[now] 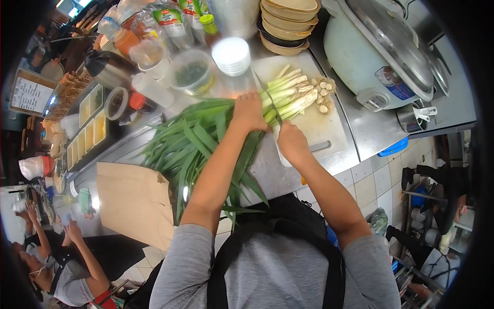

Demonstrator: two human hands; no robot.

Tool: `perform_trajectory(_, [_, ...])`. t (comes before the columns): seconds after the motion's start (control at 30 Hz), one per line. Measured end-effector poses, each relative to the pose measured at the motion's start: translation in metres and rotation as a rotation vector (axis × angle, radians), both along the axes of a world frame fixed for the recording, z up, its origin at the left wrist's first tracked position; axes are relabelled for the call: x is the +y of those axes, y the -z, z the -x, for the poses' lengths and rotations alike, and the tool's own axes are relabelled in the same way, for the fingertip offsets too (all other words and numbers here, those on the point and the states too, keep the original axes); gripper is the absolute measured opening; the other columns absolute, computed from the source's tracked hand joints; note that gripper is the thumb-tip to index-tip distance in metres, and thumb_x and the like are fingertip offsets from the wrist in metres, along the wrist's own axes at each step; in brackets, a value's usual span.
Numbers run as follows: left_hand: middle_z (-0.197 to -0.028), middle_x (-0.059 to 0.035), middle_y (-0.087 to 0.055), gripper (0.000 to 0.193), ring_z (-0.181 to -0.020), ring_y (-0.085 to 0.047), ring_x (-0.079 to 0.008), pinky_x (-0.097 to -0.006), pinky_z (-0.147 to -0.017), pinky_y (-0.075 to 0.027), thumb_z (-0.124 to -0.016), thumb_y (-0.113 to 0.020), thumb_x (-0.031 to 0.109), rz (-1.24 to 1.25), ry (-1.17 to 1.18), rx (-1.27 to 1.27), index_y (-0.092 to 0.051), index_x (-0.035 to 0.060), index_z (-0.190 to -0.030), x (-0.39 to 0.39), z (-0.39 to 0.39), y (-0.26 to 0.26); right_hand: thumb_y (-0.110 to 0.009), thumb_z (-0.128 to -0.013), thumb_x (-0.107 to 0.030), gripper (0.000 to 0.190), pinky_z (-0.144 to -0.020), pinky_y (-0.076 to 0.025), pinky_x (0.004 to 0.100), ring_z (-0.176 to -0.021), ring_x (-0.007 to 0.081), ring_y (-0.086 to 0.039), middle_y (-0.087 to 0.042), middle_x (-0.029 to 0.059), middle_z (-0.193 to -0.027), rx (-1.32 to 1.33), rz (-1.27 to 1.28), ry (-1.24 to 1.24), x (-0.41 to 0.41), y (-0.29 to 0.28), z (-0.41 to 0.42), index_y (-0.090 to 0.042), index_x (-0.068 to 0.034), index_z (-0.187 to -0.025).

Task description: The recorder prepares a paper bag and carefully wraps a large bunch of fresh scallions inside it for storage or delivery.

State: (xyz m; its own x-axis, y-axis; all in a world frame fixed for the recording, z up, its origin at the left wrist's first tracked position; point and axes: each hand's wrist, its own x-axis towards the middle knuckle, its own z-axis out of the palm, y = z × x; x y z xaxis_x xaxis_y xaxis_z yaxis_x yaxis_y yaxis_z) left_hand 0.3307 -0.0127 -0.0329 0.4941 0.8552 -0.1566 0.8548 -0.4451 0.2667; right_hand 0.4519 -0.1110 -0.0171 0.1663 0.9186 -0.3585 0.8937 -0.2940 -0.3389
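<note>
A bundle of leeks (193, 131) lies across a white plastic cutting board (332, 127), its pale stalks on the board and its long green leaves spread left over the steel counter. My left hand (250, 112) presses down on the bundle where pale stalk turns to green. My right hand (292, 141) grips a kitchen knife (273, 101), whose blade lies across the stalks just right of my left hand. Trimmed root ends (325, 92) sit on the board beyond the stalk ends.
Stacked white bowls (231, 56) and a tub of chopped greens (191, 71) stand behind the leaves. Brown bowls (289, 23) and a large rice cooker (378, 50) stand at the back right. A brown paper bag (135, 201) lies left. A co-worker (73, 266) is at lower left.
</note>
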Motion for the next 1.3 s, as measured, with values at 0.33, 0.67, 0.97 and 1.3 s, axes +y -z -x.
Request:
perform_trajectory(0.33, [-0.11,-0.0196,-0.053,0.093,-0.105,-0.051,-0.0326,-0.0378,-0.095,-0.037,-0.041,-0.083,0.044,-0.042,-0.009,-0.001,-0.046,-0.0049,-0.11,0.001,0.013,0.005,-0.042,-0.085,-0.006,0.017,-0.079,-0.049,0.0447,-0.09,0.0396,-0.061,-0.061,0.0272,-0.094,0.039,0.018,-0.048,-0.015,-0.015,-0.003,-0.051,0.004,-0.097])
perform_trajectory(0.67, [-0.116,-0.0218,-0.051,0.1,-0.11,-0.049,-0.0346,-0.0384,-0.097,-0.038,-0.042,-0.081,0.043,-0.031,0.005,-0.008,-0.041,-0.0052,-0.12,-0.004,0.006,0.003,-0.05,-0.084,-0.011,0.02,-0.078,-0.049,0.0451,-0.089,0.039,-0.062,-0.062,0.0256,-0.091,0.079,-0.148,0.006,0.02,0.02,0.004,-0.051,0.004,-0.097])
perform_trajectory(0.97, [-0.119,-0.0231,-0.049,0.103,-0.113,-0.046,-0.0352,-0.0386,-0.099,-0.036,-0.043,-0.081,0.042,0.003,0.026,-0.005,-0.039,-0.0053,-0.123,-0.002,0.007,0.001,-0.049,-0.09,-0.021,0.021,-0.061,-0.045,0.0505,-0.068,0.0442,-0.058,-0.059,0.0258,-0.071,0.121,-0.408,0.051,-0.061,-0.032,-0.076,-0.046,0.0,-0.088])
perform_trajectory(1.3, [-0.131,-0.0251,-0.038,0.116,-0.126,-0.033,-0.0374,-0.0486,-0.108,-0.019,-0.042,-0.082,0.046,-0.124,0.031,0.102,-0.029,-0.0076,-0.131,-0.015,0.003,-0.004,-0.064,-0.083,-0.019,0.03,-0.068,-0.045,0.0425,-0.08,0.0406,-0.057,-0.058,0.0229,-0.087,0.066,-0.566,0.333,-0.146,0.033,-0.227,-0.046,0.003,-0.095])
